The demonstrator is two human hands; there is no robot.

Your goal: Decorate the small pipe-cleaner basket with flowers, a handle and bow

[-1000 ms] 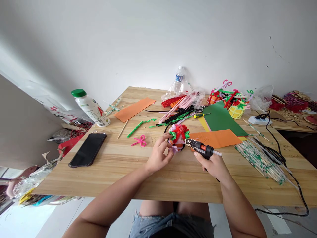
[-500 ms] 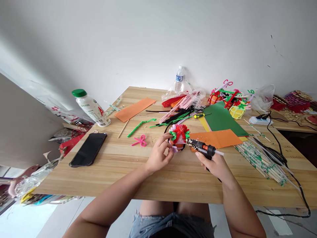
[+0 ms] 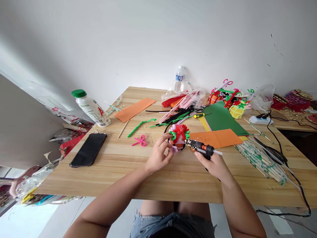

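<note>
My left hand [image 3: 161, 152] is closed on the left side of a small round craft piece [image 3: 180, 133], made of red, green, pink and orange fuzzy pipe cleaners. A black glue gun [image 3: 201, 147] is gripped in my right hand [image 3: 215, 164]. Its nozzle points left and sits at the right side of the craft piece; whether it touches cannot be seen. A clear glue stick pokes out of the gun's back end. Left of my hands lie a pink pipe-cleaner bow [image 3: 140, 141] and a green coiled pipe cleaner [image 3: 136, 128].
Behind the craft piece are loose pipe cleaners [image 3: 182, 102], a yellow screwdriver [image 3: 198, 115] and green paper [image 3: 224, 117]. Wrapped sticks [image 3: 262, 162], a power strip [image 3: 260, 120] and a black cord are on the right. On the left stand a phone [image 3: 88, 149] and a white bottle [image 3: 92, 109].
The glue gun has shifted very slightly left with my right hand. My left hand stays on the craft piece.
</note>
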